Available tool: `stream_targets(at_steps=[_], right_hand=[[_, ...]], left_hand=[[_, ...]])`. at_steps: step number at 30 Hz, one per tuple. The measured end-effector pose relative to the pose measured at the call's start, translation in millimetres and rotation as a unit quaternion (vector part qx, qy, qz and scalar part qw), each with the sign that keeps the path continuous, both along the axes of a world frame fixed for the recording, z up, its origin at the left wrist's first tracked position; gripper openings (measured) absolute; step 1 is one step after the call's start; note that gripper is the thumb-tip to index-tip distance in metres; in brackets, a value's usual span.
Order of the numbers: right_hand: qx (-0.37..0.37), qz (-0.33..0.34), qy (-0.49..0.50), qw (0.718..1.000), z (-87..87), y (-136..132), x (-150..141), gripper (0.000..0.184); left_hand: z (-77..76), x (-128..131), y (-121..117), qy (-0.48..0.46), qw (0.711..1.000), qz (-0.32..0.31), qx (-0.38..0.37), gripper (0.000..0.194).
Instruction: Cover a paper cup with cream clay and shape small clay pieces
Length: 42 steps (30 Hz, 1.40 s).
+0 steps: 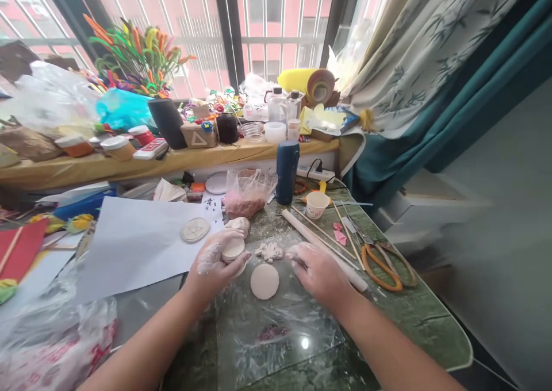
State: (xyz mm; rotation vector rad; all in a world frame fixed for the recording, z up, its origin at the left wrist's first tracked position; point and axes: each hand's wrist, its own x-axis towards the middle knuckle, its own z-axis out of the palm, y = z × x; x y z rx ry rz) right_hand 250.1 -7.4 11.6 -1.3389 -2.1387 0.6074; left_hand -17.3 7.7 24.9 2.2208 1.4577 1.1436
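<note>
My left hand [215,261], dusted white, is closed around a small round white mould or cup of clay [233,248]. A flat round disc of pale clay [264,281] lies on clear plastic film [276,328] between my hands. My right hand [319,273] rests palm down beside the disc, fingers bent, near a lump of torn clay scraps [269,250]. I cannot see anything in it. A long white rolling pin [310,238] lies just beyond the right hand.
A stamped clay disc [195,229] sits on white paper [133,247]. Orange-handled scissors [382,261], thin sticks [321,230], a paper cup [317,204], a blue cylinder [287,171] and a bag of pink stuff [248,192] stand behind. The table edge [457,333] curves at right.
</note>
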Motion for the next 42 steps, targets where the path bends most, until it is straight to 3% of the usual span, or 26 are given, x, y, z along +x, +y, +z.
stream_targets(at_steps=[2, 5, 9, 11, 13, 16, 19, 22, 31, 38, 42], right_hand=[[0.070, -0.031, 0.125, 0.989, -2.0, -18.4, 5.2, 0.021], [0.106, -0.112, 0.301, 0.941, -13.0, -40.6, 10.7, 0.027], [-0.017, -0.204, 0.468, 0.859, -35.2, -44.7, 12.5, 0.042], [-0.067, -0.205, 0.501, 0.838, -43.3, -38.6, 11.5, 0.048], [-0.092, -0.189, 0.513, 0.832, -47.5, -31.9, 9.9, 0.051], [-0.124, -0.164, 0.530, 0.823, -48.4, -26.4, 8.3, 0.053], [-0.141, -0.148, 0.542, 0.815, -47.7, -25.7, 8.6, 0.055], [-0.155, -0.139, 0.548, 0.810, -48.4, -25.4, 10.2, 0.057], [-0.175, -0.124, 0.527, 0.822, -40.7, -26.3, 12.3, 0.054], [-0.143, -0.154, 0.457, 0.864, -48.5, -21.8, 7.3, 0.055], [-0.122, -0.165, 0.350, 0.914, -45.7, -19.3, 6.2, 0.052]], left_hand=[[0.1, -11.0, -4.4, 0.013, 0.999, -0.002, -0.045, 0.032], [-1.9, -27.6, -15.1, 0.030, 0.998, -0.009, -0.047, 0.032], [4.7, -29.2, -42.0, 0.085, 0.993, 0.042, 0.067, 0.030], [7.9, -15.5, -57.1, 0.100, 0.990, 0.002, 0.096, 0.022], [5.7, 4.5, -68.6, 0.134, 0.988, -0.068, 0.040, 0.029], [-8.2, 30.9, -74.1, 0.142, 0.988, -0.026, -0.049, 0.064], [-24.1, 40.0, -67.7, 0.141, 0.984, -0.007, -0.109, 0.080], [-30.8, 36.7, -57.8, 0.144, 0.981, -0.016, -0.132, 0.078], [-24.0, 37.3, -52.3, 0.190, 0.972, -0.032, -0.132, 0.059], [-11.9, 34.1, -47.0, 0.185, 0.967, -0.063, -0.161, 0.052], [-0.6, 26.2, -41.8, 0.176, 0.960, -0.078, -0.202, 0.067]])
